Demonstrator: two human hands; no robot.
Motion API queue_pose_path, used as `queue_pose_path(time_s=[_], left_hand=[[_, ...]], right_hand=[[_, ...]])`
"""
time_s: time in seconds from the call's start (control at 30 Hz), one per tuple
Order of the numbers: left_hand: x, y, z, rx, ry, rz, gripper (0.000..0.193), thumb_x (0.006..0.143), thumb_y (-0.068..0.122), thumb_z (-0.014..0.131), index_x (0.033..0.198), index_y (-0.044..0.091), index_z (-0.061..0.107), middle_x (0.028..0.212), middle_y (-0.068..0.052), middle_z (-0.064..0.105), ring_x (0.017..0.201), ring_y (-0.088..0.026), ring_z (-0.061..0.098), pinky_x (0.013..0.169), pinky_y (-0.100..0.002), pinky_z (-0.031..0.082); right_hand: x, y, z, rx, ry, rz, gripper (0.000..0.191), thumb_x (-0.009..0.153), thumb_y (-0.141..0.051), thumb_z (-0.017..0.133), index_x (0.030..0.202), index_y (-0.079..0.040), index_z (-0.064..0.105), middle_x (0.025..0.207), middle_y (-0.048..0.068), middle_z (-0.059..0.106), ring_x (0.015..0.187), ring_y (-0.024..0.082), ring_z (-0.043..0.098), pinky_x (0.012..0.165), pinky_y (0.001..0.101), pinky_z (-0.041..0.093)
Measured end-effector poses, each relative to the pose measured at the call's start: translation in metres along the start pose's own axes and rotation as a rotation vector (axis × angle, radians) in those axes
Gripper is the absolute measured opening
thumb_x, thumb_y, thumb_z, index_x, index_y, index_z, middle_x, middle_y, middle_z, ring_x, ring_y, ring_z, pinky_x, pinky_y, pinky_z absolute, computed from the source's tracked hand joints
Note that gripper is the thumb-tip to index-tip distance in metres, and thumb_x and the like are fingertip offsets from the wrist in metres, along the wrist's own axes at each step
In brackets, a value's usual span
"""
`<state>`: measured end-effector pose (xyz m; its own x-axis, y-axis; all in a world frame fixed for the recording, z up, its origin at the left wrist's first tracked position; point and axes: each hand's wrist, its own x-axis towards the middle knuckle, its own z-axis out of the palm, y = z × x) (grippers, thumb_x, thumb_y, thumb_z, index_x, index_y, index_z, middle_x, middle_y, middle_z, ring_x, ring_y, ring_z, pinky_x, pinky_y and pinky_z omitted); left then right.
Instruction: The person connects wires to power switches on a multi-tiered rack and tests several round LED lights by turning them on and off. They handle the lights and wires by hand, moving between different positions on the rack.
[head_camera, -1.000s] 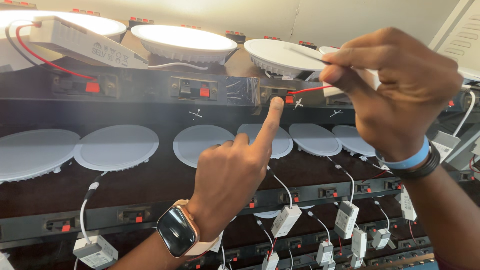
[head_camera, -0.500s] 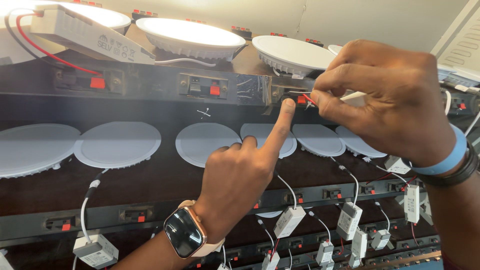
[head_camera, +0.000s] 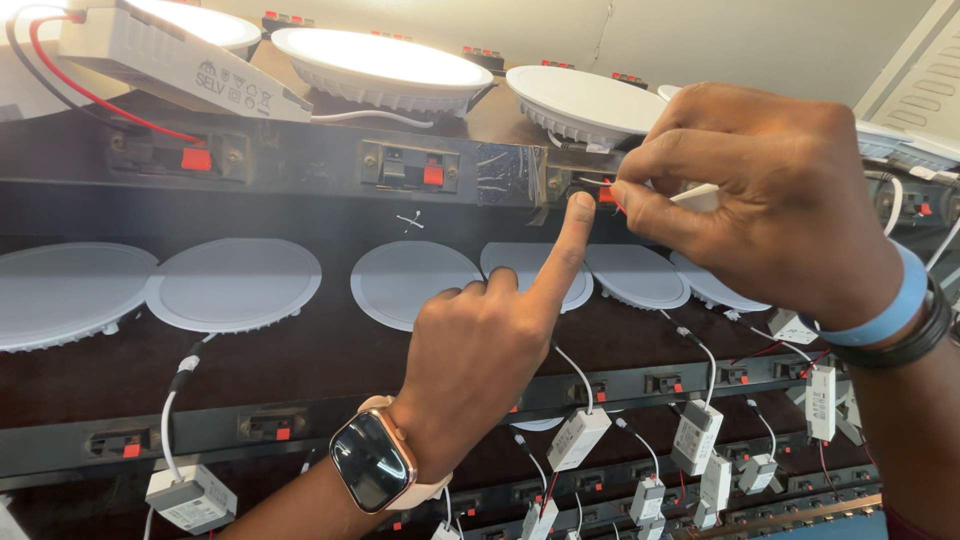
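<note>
1. Dark tiered test rack (head_camera: 300, 215) fills the view. The long top rail carries spring-clip terminal blocks with red levers; a lower rail at 6 o'clock carries more.
2. Round white LED panel lights: the one at 12 o'clock (head_camera: 385, 60) is lit, and so is the one at 11 o'clock. The panel (head_camera: 580, 100) at 1 o'clock, just above the hands, looks unlit. My read: the earlier stations are wired and this one is in progress.
3. A row of flat white discs (head_camera: 235, 285) on the middle tier runs from 9 to 3 o'clock, all dark.
4. Right hand (head_camera: 770, 200) at 2 o'clock: thumb and forefinger pinched narrow on a thin red wire (head_camera: 612, 200) and a small white piece, with the tip at the red-lever terminal (head_camera: 603, 193) on the top rail. Whether the wire is seated, I cannot tell.
5. Left hand (head_camera: 480, 370) at 6 o'clock: index finger (head_camera: 560, 255) extended and touching that terminal from below, the other fingers curled and holding nothing. Judged as pressing the lever.
6. Left to do, judged: seat the wire and release the lever.
7. Clearance: tight at the terminal, with the panel rim just above and the discs just below. More room lies toward 9 o'clock along the rail. White driver boxes (head_camera: 578, 438) hang on leads at 5 o'clock, a snag risk for the wrists.
</note>
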<state>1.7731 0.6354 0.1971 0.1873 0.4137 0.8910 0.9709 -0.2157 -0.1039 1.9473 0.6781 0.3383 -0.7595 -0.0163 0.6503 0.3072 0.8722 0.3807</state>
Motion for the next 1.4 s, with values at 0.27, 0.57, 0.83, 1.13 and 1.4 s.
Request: queue_pose_path(time_s=[0.27, 0.57, 0.83, 1.13, 1.4], left_hand=[[0.002, 0.002, -0.004, 0.027, 0.019, -0.029, 0.079, 0.081, 0.010, 0.071, 0.155, 0.016, 0.045, 0.054, -0.002, 0.053, 0.036, -0.017, 0.052, 0.037, -0.033, 0.043], [0.004, 0.011, -0.003, -0.052, 0.006, -0.091, 0.068, 0.093, 0.017, 0.071, 0.156, 0.019, 0.044, 0.053, -0.001, 0.053, 0.035, -0.019, 0.050, 0.035, -0.036, 0.041], [0.005, 0.019, -0.002, -0.019, 0.000, -0.135, 0.069, 0.092, 0.018, 0.071, 0.156, 0.019, 0.044, 0.052, -0.003, 0.054, 0.035, -0.022, 0.052, 0.034, -0.038, 0.041], [0.009, 0.019, -0.002, -0.028, 0.008, -0.151, 0.066, 0.096, 0.019, 0.070, 0.156, 0.020, 0.043, 0.052, -0.004, 0.056, 0.037, -0.023, 0.054, 0.036, -0.039, 0.042], [0.008, 0.013, -0.012, -0.015, -0.039, -0.114, 0.067, 0.096, 0.021, 0.069, 0.156, 0.019, 0.041, 0.051, -0.004, 0.055, 0.034, -0.023, 0.052, 0.034, -0.038, 0.041]], right_hand=[[-0.004, 0.004, 0.000, -0.006, -0.010, 0.066, 0.011, 0.081, -0.009, 0.083, 0.083, 0.000, 0.075, 0.074, 0.011, 0.068, 0.068, 0.022, 0.064, 0.063, 0.0364, 0.049], [-0.017, 0.018, 0.007, 0.051, 0.047, -0.003, 0.011, 0.084, -0.010, 0.078, 0.082, -0.002, 0.072, 0.074, 0.008, 0.066, 0.069, 0.021, 0.064, 0.065, 0.0360, 0.048], [-0.026, 0.028, 0.010, 0.134, 0.039, 0.025, 0.009, 0.089, -0.013, 0.078, 0.090, -0.005, 0.075, 0.078, 0.006, 0.067, 0.072, 0.019, 0.065, 0.067, 0.0347, 0.048], [-0.015, 0.032, 0.006, 0.084, 0.031, 0.013, 0.012, 0.089, -0.013, 0.079, 0.089, -0.002, 0.075, 0.079, 0.008, 0.069, 0.067, 0.020, 0.065, 0.061, 0.0339, 0.048], [-0.018, 0.024, 0.004, 0.138, -0.001, 0.083, 0.014, 0.090, -0.018, 0.076, 0.087, -0.005, 0.074, 0.078, 0.004, 0.070, 0.071, 0.018, 0.067, 0.066, 0.0334, 0.050]])
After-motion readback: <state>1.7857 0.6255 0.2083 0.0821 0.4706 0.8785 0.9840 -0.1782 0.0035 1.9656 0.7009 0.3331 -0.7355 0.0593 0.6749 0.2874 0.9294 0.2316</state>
